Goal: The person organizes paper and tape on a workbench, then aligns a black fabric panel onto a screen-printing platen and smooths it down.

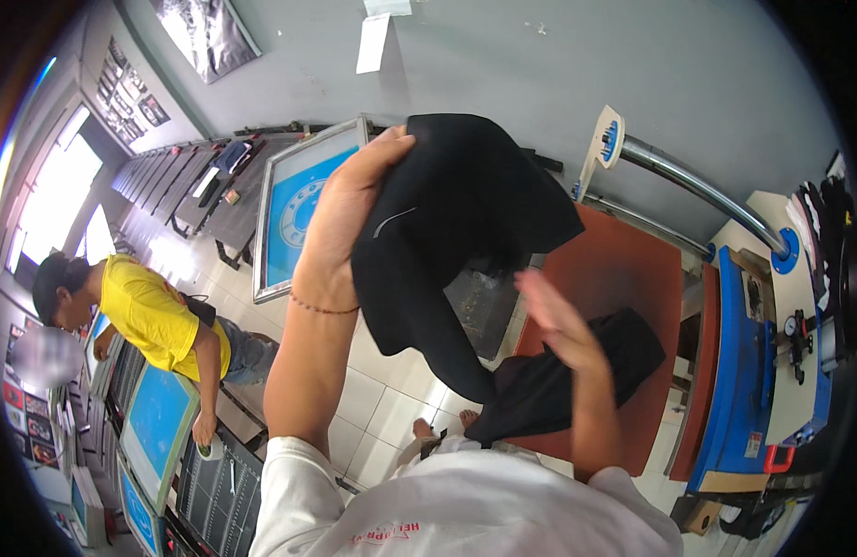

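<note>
Garment: black fabric piece point(465, 213), being lifted high in front of the grey wall, hanging down in folds toward the orange pad below.
Left hand: left hand point(354, 200) raised, fingers closing on the upper edge of the black fabric piece, pinching it at the top corner; thin bracelet point(324, 307) showing at the wrist.
Right hand: right hand point(554, 320) held flat, fingers spread and straight, hovering just beside the lower tail of the hanging cloth; whether touching it, cannot tell, being blurred.
Second garment: another black cloth point(577, 371) lying bunched on the pad, its lower end drooping over the near edge.
Press: heat press point(753, 371) with blue frame, standing at the right; orange-brown pad point(623, 269) lying flat beneath the cloths; chrome lever arm point(697, 190) rising over it toward the wall.
Screen frame: printing screen with blue mesh point(303, 204) leaning to the left of the raised arm.
Floor: white tiled floor point(373, 399) showing between the arms.
Other person: person in yellow shirt point(154, 316) standing at far left, bending over more blue screens point(154, 422).
Clothing: white shirt point(447, 511) filling the lower edge.
</note>
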Demonstrator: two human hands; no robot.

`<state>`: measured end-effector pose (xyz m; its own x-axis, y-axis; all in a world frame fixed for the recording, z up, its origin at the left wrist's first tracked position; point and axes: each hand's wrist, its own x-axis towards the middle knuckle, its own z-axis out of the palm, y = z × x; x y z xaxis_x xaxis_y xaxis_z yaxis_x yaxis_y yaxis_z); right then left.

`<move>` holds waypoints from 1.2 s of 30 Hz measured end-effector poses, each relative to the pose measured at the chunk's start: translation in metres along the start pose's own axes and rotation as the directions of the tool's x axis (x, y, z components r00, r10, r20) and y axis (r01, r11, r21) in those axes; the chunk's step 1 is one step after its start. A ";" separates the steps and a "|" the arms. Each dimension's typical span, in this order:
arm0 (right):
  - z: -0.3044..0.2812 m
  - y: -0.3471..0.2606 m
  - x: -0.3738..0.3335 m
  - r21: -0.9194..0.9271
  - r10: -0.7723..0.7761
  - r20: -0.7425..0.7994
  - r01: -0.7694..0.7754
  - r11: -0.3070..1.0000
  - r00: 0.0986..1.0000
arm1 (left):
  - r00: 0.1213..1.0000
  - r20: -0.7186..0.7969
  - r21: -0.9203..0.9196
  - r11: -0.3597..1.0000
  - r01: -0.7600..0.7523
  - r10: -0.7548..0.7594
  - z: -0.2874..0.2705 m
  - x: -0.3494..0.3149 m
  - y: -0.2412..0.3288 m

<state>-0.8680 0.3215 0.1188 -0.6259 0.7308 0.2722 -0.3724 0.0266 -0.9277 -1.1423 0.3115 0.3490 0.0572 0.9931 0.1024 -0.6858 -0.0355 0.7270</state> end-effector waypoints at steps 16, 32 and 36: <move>0.083 -0.036 0.019 0.285 0.294 -0.690 -0.126 0.950 0.661 | 0.939 0.095 0.044 0.944 0.327 -0.330 -0.204 -0.084 -0.076; 0.080 -0.110 0.010 -0.537 -0.057 -0.627 -0.378 0.754 0.777 | 0.994 0.003 0.657 0.749 -0.086 0.112 -0.128 -0.048 -0.030; 0.032 -0.113 0.056 -0.884 -0.296 -0.426 -0.323 0.338 0.855 | 0.982 0.072 0.917 0.375 -0.134 0.173 -0.131 0.009 -0.016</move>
<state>-0.8832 0.3376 0.2466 -0.1326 0.9075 0.3986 0.6819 0.3753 -0.6278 -1.2260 0.3357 0.2492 -0.0103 0.9612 0.2756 0.4004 -0.2486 0.8820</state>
